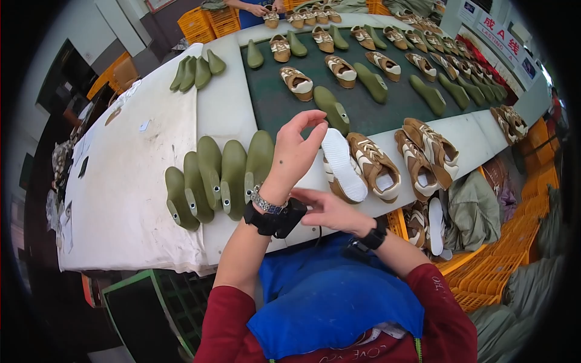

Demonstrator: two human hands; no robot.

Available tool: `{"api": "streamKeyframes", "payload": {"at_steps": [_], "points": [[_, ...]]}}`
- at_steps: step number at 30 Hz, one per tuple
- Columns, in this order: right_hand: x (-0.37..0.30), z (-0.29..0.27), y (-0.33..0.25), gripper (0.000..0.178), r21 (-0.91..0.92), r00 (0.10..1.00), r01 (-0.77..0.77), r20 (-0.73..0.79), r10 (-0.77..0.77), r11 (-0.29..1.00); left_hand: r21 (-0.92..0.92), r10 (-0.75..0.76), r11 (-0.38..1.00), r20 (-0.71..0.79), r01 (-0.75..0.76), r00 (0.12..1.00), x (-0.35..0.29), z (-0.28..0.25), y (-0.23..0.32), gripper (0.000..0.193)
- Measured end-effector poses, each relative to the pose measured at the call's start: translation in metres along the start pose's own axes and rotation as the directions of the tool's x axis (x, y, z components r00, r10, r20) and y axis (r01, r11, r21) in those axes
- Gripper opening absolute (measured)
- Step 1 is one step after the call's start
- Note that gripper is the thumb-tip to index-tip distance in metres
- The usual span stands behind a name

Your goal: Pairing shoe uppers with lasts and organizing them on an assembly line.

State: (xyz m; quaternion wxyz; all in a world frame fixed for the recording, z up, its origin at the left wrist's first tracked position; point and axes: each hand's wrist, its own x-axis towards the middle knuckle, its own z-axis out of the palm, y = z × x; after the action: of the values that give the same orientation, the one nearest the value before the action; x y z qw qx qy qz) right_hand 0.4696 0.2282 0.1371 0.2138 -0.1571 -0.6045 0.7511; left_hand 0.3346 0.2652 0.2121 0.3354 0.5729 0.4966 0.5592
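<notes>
My left hand (296, 148) is raised over the table's near edge, its fingers loosely bent and holding nothing. On its wrist are a silver watch (270, 204) and a black strapped device (284, 219). My right hand (334, 210) reaches across to that device, its thumb and fingers around the device's right side. Just right of my left hand, a brown shoe lies tipped with its white sole (345, 163) showing. Beside it stand more brown-and-white shoes (375, 166). Several green shoe lasts (233, 175) lie together left of my left hand.
A dark green conveyor belt (266, 109) carries rows of shoes and lasts. More lasts (196, 71) lie on the white-covered table (139, 181). Across the belt, another person's hands (266, 10) handle a shoe. Orange crates (502, 266) stand at the right, near a grey-green cloth (475, 206).
</notes>
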Motion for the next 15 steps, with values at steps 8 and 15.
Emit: {"api": "streamKeyframes", "payload": {"at_steps": [8,15], "points": [[0.015,0.037,0.035,0.037,0.509,0.960,-0.238,0.255,0.120,0.827,0.433,0.283,0.873,-0.074,-0.225,0.956,-0.008,-0.014,0.000,0.018],[0.026,0.036,0.038,0.038,0.148,0.932,-0.357,0.123,0.341,0.922,0.766,0.445,0.542,0.086,-0.344,0.891,-0.034,-0.043,-0.046,0.018]]}}
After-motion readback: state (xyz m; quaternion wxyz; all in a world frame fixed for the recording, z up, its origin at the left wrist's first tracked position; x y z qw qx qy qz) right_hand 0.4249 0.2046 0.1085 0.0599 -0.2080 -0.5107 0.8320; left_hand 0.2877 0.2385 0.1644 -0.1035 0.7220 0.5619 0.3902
